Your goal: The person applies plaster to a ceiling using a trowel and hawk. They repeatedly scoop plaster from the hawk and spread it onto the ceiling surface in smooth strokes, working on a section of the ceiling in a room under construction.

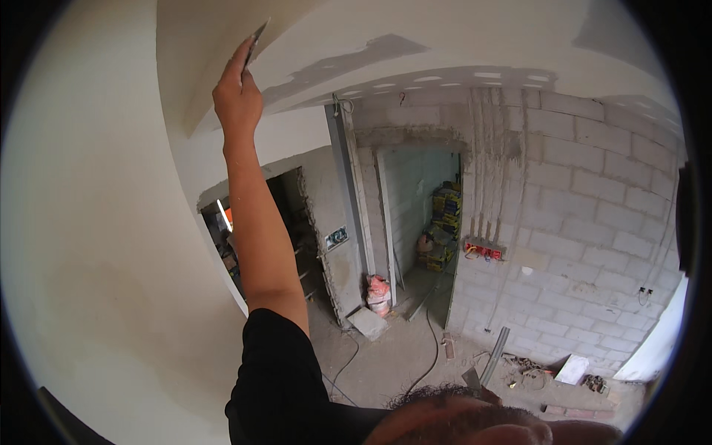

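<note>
My left hand (238,104) is raised high at the upper left, the bare arm stretched up out of a black short sleeve. Its fingers are closed round a putty knife (256,37), seen nearly edge-on, the handle mostly hidden in the grip. The blade points up and to the right, close to the pale plastered ceiling (319,30); whether it touches cannot be made out. A grey unfinished patch (356,59) lies to the right of the knife. My right hand is out of view.
A smooth plastered wall (81,222) rises at the left. Ahead are a doorway with stacked bags (445,215), a grey block wall (578,193) and a red electrical box (483,249). Cables, metal channels (495,356) and a pink-and-white sack (378,293) lie on the floor.
</note>
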`<state>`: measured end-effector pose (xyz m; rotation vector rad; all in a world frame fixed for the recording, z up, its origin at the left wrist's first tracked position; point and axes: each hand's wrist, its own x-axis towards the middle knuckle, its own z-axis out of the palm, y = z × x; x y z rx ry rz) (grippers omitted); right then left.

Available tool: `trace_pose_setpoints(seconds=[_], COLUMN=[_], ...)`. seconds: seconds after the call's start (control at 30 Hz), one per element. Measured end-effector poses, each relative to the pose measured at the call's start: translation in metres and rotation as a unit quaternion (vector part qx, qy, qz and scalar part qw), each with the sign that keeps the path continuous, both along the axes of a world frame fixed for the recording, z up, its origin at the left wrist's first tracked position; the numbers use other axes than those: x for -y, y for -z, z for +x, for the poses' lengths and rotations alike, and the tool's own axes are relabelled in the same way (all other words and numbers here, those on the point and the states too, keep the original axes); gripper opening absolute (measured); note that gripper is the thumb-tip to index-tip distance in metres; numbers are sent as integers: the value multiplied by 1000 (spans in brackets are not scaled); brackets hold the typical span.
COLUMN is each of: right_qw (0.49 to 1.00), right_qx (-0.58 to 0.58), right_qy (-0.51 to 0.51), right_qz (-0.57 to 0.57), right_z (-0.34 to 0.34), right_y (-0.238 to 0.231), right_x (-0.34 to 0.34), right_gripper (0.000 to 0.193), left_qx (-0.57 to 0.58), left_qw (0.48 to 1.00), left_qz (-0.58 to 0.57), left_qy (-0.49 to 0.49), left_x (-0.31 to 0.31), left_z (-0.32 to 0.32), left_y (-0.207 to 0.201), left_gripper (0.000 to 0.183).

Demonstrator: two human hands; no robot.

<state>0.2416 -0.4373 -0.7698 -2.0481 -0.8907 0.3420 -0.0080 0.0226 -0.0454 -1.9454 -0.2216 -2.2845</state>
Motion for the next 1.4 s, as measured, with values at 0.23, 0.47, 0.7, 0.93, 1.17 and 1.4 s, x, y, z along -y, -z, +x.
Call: trace_pose_setpoints(seconds=[0.23,0.47,0.7,0.93,1.17,1.4], right_qw=[998,998,999,987,984,984], right_qx=[-39,-31,-14,-71,-119,-142], right_qy=[41,33,12,-13,49,44], right_qz=[13,39,48,145,120,100], right_z=[-2,-5,-5,16,7,3], right_y=[-13,-15,-17,41,40,42], right_x=[-5,-2,5,-2,2,-2], right_gripper=[50,49,49,44,50,47], left_qx=[-29,-21,-24,-47,-92,-51], left_qw=[998,988,989,994,991,990], left_qz=[18,127,117,61,92,122], left_qy=[-59,-83,-93,-76,7,-53], left_x=[31,37,42,45,40,45], left_z=[6,8,13,17,17,24], left_y=[-84,-124,-129,-133,-119,-53], left_gripper=[50,51,52,49,48,50])
